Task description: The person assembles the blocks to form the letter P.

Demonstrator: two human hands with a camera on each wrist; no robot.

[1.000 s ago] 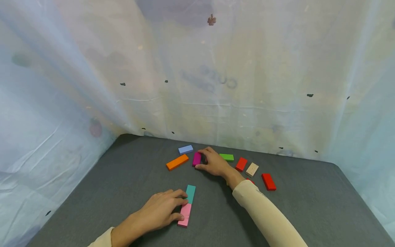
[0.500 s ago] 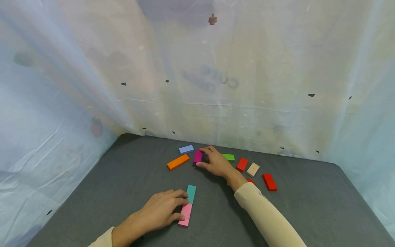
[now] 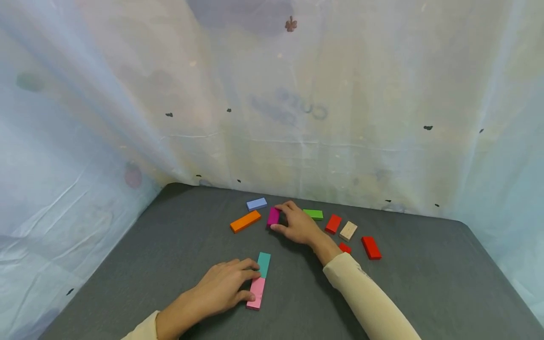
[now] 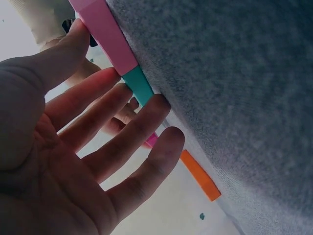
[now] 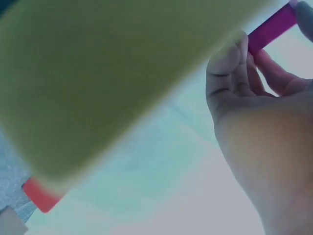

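Note:
My right hand [image 3: 299, 226] pinches a magenta block [image 3: 274, 216] by its ends between thumb and fingers, at or just above the grey table; the right wrist view also shows the magenta block [image 5: 273, 28] between the fingertips. Nearer to me, my left hand [image 3: 223, 285] lies beside a pink block [image 3: 257, 293] and a teal block [image 3: 264, 264], which stand end to end in one line. Its thumb touches the pink block near the close end, and the fingertips rest where the two blocks meet. Those fingers are loosely extended in the left wrist view.
An orange block [image 3: 245, 221] and a light blue block [image 3: 257, 204] lie left of the magenta one. Rightward are a green block [image 3: 313, 214], a plain wooden block [image 3: 348, 231] and several red blocks [image 3: 371, 248]. A pale curtain [image 3: 331, 165] hangs behind the table's far edge.
The magenta block has shifted very slightly in the right hand, showing more of its dark near face half a second ago. The left hand and its two blocks hold still.

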